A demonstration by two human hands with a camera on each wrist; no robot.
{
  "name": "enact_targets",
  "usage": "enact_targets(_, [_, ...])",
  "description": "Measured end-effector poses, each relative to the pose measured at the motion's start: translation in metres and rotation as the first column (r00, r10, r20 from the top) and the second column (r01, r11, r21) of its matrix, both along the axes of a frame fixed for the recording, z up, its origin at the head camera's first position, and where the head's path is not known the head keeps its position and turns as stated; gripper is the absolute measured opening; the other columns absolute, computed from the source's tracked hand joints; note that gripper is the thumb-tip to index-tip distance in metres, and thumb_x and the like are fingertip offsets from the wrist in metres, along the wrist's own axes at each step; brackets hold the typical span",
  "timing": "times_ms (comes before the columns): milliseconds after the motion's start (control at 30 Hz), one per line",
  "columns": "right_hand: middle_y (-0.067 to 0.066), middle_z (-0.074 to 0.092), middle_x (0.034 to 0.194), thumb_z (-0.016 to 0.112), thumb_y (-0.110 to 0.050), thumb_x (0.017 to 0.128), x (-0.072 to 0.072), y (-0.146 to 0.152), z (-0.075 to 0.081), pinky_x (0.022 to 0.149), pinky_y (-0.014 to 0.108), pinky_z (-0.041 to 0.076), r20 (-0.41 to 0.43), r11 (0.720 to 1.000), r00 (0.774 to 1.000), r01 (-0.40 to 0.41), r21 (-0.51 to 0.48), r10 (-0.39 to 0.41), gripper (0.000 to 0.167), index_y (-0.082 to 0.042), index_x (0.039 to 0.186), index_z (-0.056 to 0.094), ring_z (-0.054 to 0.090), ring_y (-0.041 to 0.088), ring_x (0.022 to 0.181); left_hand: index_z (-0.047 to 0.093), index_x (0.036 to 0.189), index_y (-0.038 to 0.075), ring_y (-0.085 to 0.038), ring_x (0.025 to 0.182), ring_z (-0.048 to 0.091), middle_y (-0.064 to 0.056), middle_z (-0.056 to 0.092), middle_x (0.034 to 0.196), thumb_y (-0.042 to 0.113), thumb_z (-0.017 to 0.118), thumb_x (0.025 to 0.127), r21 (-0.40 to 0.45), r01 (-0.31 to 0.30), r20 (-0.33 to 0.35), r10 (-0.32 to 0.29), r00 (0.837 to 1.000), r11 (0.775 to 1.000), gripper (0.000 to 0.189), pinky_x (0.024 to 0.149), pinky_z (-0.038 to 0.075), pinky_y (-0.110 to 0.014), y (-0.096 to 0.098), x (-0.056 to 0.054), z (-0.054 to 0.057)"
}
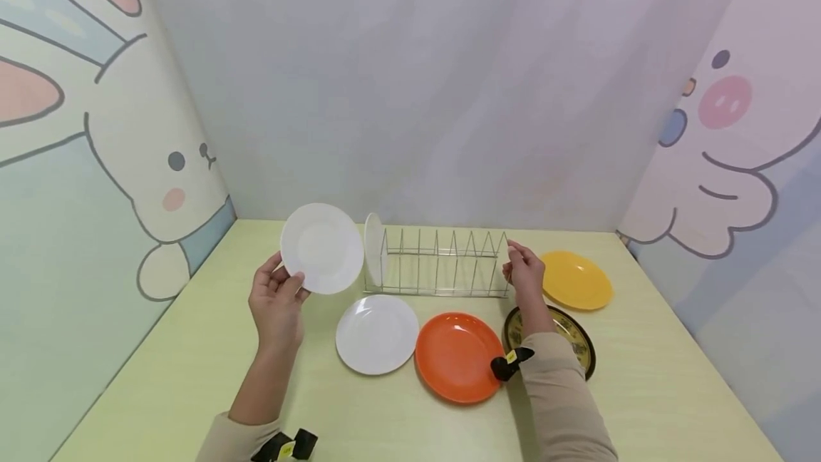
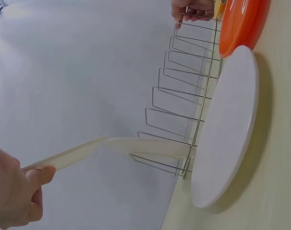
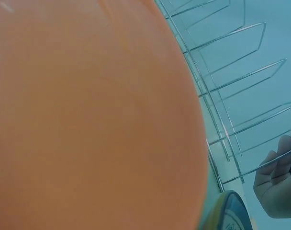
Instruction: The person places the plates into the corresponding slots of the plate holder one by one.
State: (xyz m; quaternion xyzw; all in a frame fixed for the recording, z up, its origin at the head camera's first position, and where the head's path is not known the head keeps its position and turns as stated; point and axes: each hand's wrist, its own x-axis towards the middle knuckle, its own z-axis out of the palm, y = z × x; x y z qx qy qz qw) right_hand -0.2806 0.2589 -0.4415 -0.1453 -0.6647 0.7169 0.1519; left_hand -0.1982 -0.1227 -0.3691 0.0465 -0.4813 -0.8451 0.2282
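My left hand [image 1: 279, 305] pinches a small white plate [image 1: 322, 248] by its lower left edge, thumb on the front face. The plate is held up off the table, just left of a wire dish rack [image 1: 436, 295]. Another white plate [image 1: 374, 248] stands upright in the rack's leftmost slot; in the left wrist view its rim comes close to the held plate [image 2: 66, 155]. At the rack's other end, my right hand [image 1: 524, 273] grips the end wire with curled fingers. The right wrist view shows those fingers [image 3: 279, 165] behind the wire.
In front of the rack lie a white plate [image 1: 377, 334], an orange plate [image 1: 458, 357] and a dark-rimmed patterned plate [image 1: 573, 334], partly under my right forearm. A yellow plate [image 1: 577, 280] lies right of the rack. A wall [image 1: 410, 91] rises behind the table.
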Motion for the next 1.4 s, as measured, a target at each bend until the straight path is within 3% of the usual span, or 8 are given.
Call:
enact_targets(300, [0.002, 0.053, 0.071, 0.052, -0.029, 0.096, -0.003, -0.003, 0.0, 0.069, 0.033, 0.05, 0.008, 1.0, 1.0, 0.007, -0.022, -0.007, 0.034, -0.013, 0.125, 0.059, 0.053, 0.009, 0.061, 0.051, 0.118, 0.0, -0.015, 0.072, 0.052, -0.012, 0.051, 0.091, -0.02, 0.049, 0.083, 0.103, -0.039, -0.118, 0.051, 0.992, 0.994, 0.04, 0.055, 0.048, -0.02, 0.018, -0.007, 0.002])
enact_targets(667, [0.002, 0.053, 0.07, 0.053, -0.03, 0.095, -0.007, -0.005, 0.0, 0.07, 0.033, 0.051, 0.016, 0.999, 1.0, 0.001, -0.034, -0.001, 0.035, -0.013, 0.125, 0.059, 0.053, 0.008, 0.061, 0.055, 0.113, -0.001, -0.012, 0.069, 0.049, -0.011, 0.052, 0.086, -0.021, 0.05, 0.08, 0.071, -0.052, -0.156, 0.063, 0.986, 0.996, 0.039, 0.052, 0.043, -0.016, 0.042, -0.024, -0.003])
enact_targets(867, [0.001, 0.053, 0.069, 0.054, -0.03, 0.095, -0.009, -0.005, 0.002, 0.066, 0.03, 0.051, 0.005, 0.999, 1.0, -0.008, -0.033, 0.008, 0.035, -0.013, 0.125, 0.059, 0.053, 0.009, 0.061, 0.057, 0.112, 0.001, -0.012, 0.068, 0.047, -0.009, 0.051, 0.084, -0.019, 0.052, 0.08, 0.036, -0.049, -0.15, 0.054, 0.987, 0.998, 0.038, 0.05, 0.039, -0.016, 0.058, -0.031, -0.003])
enact_targets(1167, [0.001, 0.054, 0.066, 0.053, -0.028, 0.095, -0.006, -0.001, 0.005, 0.059, 0.026, 0.049, 0.002, 0.999, 1.0, 0.008, -0.038, -0.008, 0.033, -0.012, 0.123, 0.06, 0.053, 0.01, 0.06, 0.057, 0.113, -0.002, -0.014, 0.073, 0.05, -0.012, 0.052, 0.087, -0.018, 0.051, 0.08, 0.003, -0.052, -0.123, 0.052, 0.991, 0.999, 0.037, 0.054, 0.043, -0.02, 0.084, -0.042, -0.005])
enact_targets(1400, [0.001, 0.053, 0.067, 0.054, -0.028, 0.095, -0.003, -0.001, 0.005, 0.06, 0.025, 0.05, 0.01, 0.998, 1.0, 0.012, -0.061, -0.012, 0.032, -0.012, 0.123, 0.06, 0.053, 0.009, 0.059, 0.057, 0.113, -0.003, -0.02, 0.086, 0.052, -0.014, 0.052, 0.091, -0.019, 0.051, 0.079, -0.065, -0.103, -0.073, 0.098, 0.993, 0.993, 0.038, 0.068, 0.049, -0.025, 0.094, -0.049, -0.009])
